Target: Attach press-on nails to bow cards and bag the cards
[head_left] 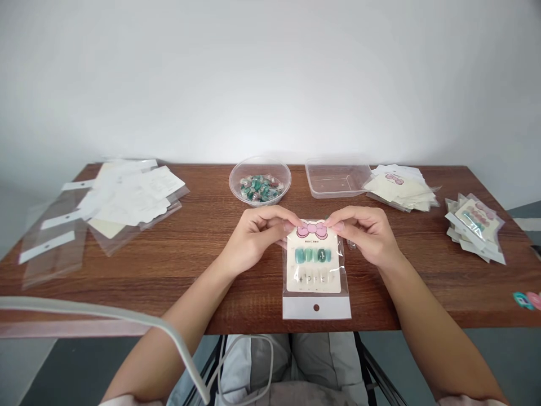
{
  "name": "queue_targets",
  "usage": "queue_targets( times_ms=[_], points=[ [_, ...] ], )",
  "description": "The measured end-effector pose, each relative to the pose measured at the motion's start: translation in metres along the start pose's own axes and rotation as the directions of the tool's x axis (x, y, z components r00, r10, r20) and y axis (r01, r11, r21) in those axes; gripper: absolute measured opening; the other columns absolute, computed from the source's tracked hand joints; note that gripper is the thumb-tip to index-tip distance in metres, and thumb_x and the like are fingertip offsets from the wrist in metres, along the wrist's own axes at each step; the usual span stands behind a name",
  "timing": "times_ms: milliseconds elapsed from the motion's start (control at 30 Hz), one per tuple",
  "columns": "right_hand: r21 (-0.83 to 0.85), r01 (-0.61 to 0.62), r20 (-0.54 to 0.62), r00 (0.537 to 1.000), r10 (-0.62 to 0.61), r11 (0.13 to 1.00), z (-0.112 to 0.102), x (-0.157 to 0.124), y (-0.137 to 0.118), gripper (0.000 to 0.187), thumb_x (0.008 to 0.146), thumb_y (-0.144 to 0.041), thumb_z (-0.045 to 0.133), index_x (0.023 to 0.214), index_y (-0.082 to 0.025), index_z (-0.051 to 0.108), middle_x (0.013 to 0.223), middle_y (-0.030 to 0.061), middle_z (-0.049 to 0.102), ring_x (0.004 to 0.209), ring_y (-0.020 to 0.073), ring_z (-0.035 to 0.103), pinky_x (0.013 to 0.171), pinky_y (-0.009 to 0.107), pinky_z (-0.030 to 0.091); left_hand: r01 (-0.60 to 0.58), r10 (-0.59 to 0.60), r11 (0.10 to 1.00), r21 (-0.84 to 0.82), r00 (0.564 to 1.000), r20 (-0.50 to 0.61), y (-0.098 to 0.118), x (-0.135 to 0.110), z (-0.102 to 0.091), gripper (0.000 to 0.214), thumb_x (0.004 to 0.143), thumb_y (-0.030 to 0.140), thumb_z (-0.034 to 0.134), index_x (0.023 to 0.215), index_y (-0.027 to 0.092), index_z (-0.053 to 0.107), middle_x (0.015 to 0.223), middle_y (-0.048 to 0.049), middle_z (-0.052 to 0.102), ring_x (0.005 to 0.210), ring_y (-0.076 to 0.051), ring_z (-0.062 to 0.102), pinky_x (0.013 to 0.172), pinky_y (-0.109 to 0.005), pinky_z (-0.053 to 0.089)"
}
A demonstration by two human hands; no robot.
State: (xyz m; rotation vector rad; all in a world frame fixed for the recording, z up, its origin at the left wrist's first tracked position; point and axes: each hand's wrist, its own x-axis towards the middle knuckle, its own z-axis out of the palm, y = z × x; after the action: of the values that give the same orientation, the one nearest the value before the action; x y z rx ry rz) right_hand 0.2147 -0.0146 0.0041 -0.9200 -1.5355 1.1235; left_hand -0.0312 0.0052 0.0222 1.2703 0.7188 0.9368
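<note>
Left hand (262, 235): pinches the card (313, 269) at its far edge
Right hand (362, 233): pinches likewise
Card between hands: might crease if squeezed unevenly

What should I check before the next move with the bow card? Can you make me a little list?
1. Left hand on the bow card: ok, pinching near its top left corner.
2. Right hand on the card too: ok, pinching near the top right corner.
3. Green nails in a row: ok, lined up across the card.
4. Clear bag sealed: cannot tell from this view.
5. Round bowl upright: ok, with colourful pieces inside.
6. Loose bags on the left neatly stacked: not ok, they're spread out and overlapping.
</note>
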Motion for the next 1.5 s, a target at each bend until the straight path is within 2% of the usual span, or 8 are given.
queue_targets(
  times_ms=[367,633,900,1000,1100,1233,1333,1500],
  points=[
    [0.072,0.052,0.103,0.993,-0.060,0.996,-0.003,0.000,0.001,0.017,0.088,-0.015,0.069,0.083,-0.025,0.082,0.065,-0.0022,0.073,0.047,0.0096,0.046,0.048,0.028,0.028,-0.032,0.020,0.996,0.080,0.989,0.147,0.006,-0.003,0.001,0.013,0.092,0.016,0.070,0.086,0.019,0.081,0.080,-0.0028,0.075,0.065,-0.010,0.058,0.059,-0.021,0.042],
    [0.142,0.101,0.149,0.981,-0.122,0.985,-0.001,0.001,0.007,0.026,0.084,-0.008,0.058,0.081,-0.022,0.079,0.070,-0.0014,0.076,0.057,0.0122,0.061,0.054,0.027,0.040,-0.136,0.078,0.976,0.168,0.947,0.312,0.006,-0.005,-0.011,0.020,0.094,0.028,0.064,0.093,0.016,0.079,0.079,-0.0056,0.075,0.061,-0.013,0.054,0.057,-0.028,0.036],
    [0.092,0.106,0.215,0.969,-0.124,0.990,0.000,-0.001,0.007,0.021,0.083,-0.016,0.055,0.064,-0.020,0.060,0.070,0.0018,0.068,0.063,0.0161,0.058,0.060,0.031,0.040,-0.093,0.104,0.924,0.370,0.995,-0.009,0.003,-0.002,0.003,0.028,0.090,0.033,0.073,0.068,0.015,0.072,0.063,-0.0025,0.070,0.056,-0.011,0.053,0.054,-0.024,0.038],
    [0.124,0.040,0.129,0.990,-0.056,0.992,0.004,-0.002,0.006,0.023,0.091,-0.026,0.061,0.071,-0.022,0.052,0.081,0.0032,0.075,0.069,0.0170,0.063,0.064,0.030,0.045,-0.087,0.127,0.904,0.419,0.990,-0.068,0.000,-0.002,0.007,0.030,0.090,0.033,0.072,0.067,0.015,0.071,0.065,-0.0042,0.072,0.058,-0.012,0.058,0.055,-0.024,0.042],
    [0.128,-0.138,0.056,0.990,0.132,0.982,0.010,-0.003,0.006,0.026,0.090,-0.035,0.075,0.089,-0.025,0.051,0.086,0.0011,0.077,0.071,0.0166,0.068,0.065,0.028,0.050,-0.101,0.160,0.875,0.474,0.984,-0.085,-0.004,-0.003,0.009,0.030,0.090,0.033,0.073,0.066,0.014,0.070,0.062,-0.0034,0.070,0.055,-0.011,0.055,0.053,-0.024,0.040],
    [-0.055,-0.307,0.115,0.943,0.311,0.950,0.018,0.000,0.003,0.033,0.084,-0.038,0.085,0.106,-0.023,0.064,0.082,0.0001,0.078,0.075,0.0174,0.073,0.064,0.025,0.052,-0.091,0.137,0.858,0.506,0.989,-0.054,-0.009,-0.004,0.011,0.034,0.092,0.037,0.071,0.066,0.015,0.068,0.059,-0.0012,0.065,0.054,-0.010,0.049,0.052,-0.024,0.036],
    [-0.069,-0.300,0.170,0.936,0.307,0.952,0.019,0.004,0.000,0.024,0.088,-0.040,0.081,0.099,-0.021,0.073,0.087,0.0032,0.080,0.083,0.0193,0.076,0.074,0.029,0.057,-0.082,0.122,0.857,0.509,0.991,-0.046,-0.010,-0.005,0.011,0.036,0.093,0.038,0.071,0.066,0.016,0.067,0.060,-0.0010,0.064,0.055,-0.011,0.049,0.053,-0.024,0.036],
    [0.054,-0.271,0.259,0.933,0.249,0.961,0.007,0.006,-0.004,0.029,0.094,-0.041,0.075,0.114,-0.020,0.077,0.106,0.0081,0.082,0.096,0.0212,0.079,0.083,0.032,0.062,-0.067,0.092,0.905,0.420,0.995,-0.039,-0.004,-0.004,0.006,0.039,0.088,0.036,0.078,0.057,0.016,0.064,0.056,0.0009,0.059,0.055,-0.010,0.047,0.054,-0.025,0.035]
  ],
)
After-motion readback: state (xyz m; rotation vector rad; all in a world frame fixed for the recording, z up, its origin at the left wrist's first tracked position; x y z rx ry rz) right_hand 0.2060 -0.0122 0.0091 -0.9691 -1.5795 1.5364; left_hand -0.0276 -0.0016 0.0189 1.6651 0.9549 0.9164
